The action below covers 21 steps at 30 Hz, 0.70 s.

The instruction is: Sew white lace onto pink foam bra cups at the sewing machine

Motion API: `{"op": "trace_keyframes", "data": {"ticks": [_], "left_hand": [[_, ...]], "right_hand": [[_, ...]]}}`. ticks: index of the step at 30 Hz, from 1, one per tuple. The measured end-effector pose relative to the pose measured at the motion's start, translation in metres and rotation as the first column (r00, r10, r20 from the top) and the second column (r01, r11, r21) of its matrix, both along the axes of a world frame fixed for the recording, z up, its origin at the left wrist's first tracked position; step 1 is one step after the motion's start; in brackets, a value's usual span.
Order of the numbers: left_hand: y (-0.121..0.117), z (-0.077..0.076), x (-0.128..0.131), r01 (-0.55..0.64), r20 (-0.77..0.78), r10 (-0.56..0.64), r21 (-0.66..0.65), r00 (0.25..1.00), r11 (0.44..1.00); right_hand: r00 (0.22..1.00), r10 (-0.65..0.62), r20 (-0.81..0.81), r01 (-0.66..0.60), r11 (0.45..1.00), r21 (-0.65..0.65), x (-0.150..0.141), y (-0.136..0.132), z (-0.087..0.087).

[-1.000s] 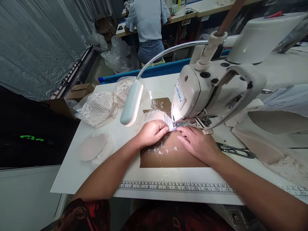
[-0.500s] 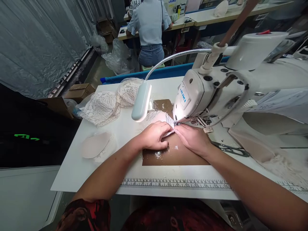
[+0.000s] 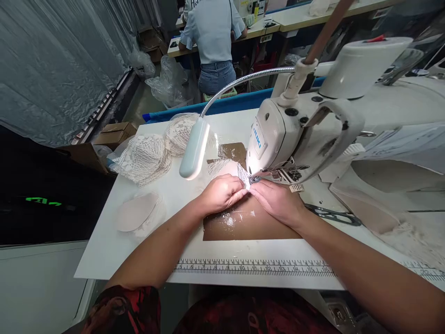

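Note:
A pale pink bra cup with white lace [image 3: 227,168] lies under the needle area of a white sewing machine [image 3: 269,134]. My left hand [image 3: 224,192] presses on the cup's near side, fingers closed on its edge. Close beside it, my right hand [image 3: 276,198] pinches the edge of the same piece just in front of the presser foot. The fingertips of both hands nearly meet there. Beneath them is a shiny brown sheet [image 3: 250,227] on the table. The presser foot is partly hidden by my fingers.
Lace cups [image 3: 142,157] are stacked at the table's left, with a beige cup piece [image 3: 137,212] nearer me. A lamp [image 3: 194,148] hangs over the table. Black scissors [image 3: 333,215] and beige fabric [image 3: 378,213] lie right. A person [image 3: 217,41] sits ahead.
My left thumb has moved up to the fabric edge near my right fingertips. The lace piece sits slightly differently at the machine. The whole view has shifted a little.

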State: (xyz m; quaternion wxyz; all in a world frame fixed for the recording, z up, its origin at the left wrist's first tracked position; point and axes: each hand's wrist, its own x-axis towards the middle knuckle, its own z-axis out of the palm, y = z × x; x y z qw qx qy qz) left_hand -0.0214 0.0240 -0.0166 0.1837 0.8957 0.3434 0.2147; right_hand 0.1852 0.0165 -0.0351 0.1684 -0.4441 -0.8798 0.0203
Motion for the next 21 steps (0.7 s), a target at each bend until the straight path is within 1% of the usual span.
{"op": "trace_keyframes", "data": {"ticks": [5,10,13,17,21], "left_hand": [[-0.001,0.0,-0.005,0.054,-0.085,-0.046,0.089,0.995,0.995],[-0.007,0.002,-0.001,0.107,-0.197,-0.073,0.167,0.978,0.98],[-0.011,0.0,0.003,0.132,-0.246,-0.079,0.209,0.966,0.969],[-0.012,-0.005,0.004,0.108,-0.258,-0.05,0.218,0.965,0.97],[-0.01,-0.011,0.004,0.053,-0.227,0.004,0.245,0.974,0.968]], "right_hand": [[0.993,0.088,0.073,-0.091,0.995,0.028,0.016,-0.007,-0.004],[0.975,0.163,0.148,-0.174,0.983,0.059,0.02,-0.013,0.002],[0.971,0.183,0.153,-0.197,0.977,0.081,0.02,-0.014,0.005],[0.971,0.208,0.119,-0.219,0.971,0.09,0.021,-0.014,0.004],[0.977,0.189,0.097,-0.199,0.974,0.107,0.019,-0.013,0.002]]}}
